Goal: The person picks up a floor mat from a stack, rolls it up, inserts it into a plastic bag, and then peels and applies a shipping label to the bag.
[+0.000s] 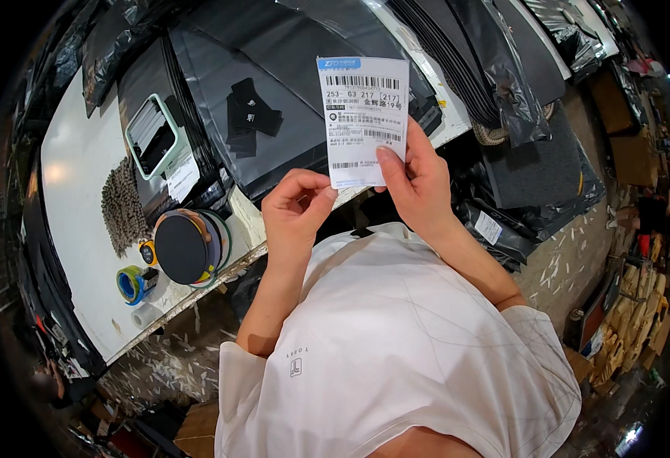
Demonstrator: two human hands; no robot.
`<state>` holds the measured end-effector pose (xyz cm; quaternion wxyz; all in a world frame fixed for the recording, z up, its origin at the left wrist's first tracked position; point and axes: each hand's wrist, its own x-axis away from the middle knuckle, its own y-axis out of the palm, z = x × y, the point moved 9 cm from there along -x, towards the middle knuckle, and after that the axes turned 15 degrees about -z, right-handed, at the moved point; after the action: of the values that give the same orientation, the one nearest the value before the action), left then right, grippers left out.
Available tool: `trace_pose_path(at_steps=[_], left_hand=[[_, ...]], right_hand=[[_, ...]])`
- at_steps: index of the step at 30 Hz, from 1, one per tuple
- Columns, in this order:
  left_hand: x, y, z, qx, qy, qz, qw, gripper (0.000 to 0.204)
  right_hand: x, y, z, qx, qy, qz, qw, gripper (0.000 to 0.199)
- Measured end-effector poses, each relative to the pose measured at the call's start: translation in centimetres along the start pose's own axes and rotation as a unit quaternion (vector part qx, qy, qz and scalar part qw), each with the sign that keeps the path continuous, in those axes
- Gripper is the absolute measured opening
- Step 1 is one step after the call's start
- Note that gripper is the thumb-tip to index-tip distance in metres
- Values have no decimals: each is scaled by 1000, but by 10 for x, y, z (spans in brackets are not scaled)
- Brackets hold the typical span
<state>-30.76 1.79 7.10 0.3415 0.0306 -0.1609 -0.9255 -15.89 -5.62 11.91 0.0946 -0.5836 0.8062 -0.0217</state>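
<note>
A white shipping label [364, 156] with barcodes and a blue corner is held upright over the table's front edge. My right hand [420, 180] grips its right side, thumb on the printed face and fingers behind. At the label's lower left corner, my left hand [298, 208] pinches with thumb and forefinger, the other fingers curled in. Beyond the label lies a large sheet of black plastic packaging [281, 46], with several small black cards [255, 111] on top of it.
On the white table [75, 198] at left are a pale green-framed phone-like object [151, 137], a grey-brown chenille cloth [123, 206], round discs [186, 246], a tape roll [130, 284] and a tape measure [148, 252]. Black-wrapped packages [495, 229] stand at right; paper scraps litter the floor [556, 267].
</note>
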Motion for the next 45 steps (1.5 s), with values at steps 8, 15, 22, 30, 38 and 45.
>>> trace_pose_path(at_steps=[8,15,22,30,38,45], left_hand=[[-7,7,-14,135,-26,-43,990,5],[-6,6,-5,35,-29,-14,999,5],[-7,6,-4,33,-37,-14,999,5],[-9,8,-13,80,-43,-29,995,5],[-17,12,-11,14,-4,-17,1000,5],[-26,26,-8,-43,25,-42,998,8]], right_hand=[[-3,0,10,-107,83,-32,990,45],[-3,-7,10,-92,59,-15,994,45],[-4,-7,10,-86,52,-18,995,44],[-5,-6,15,-108,72,-33,991,49],[-4,13,-10,164,-75,-114,977,18],[-2,14,78,-477,201,-60,853,19]])
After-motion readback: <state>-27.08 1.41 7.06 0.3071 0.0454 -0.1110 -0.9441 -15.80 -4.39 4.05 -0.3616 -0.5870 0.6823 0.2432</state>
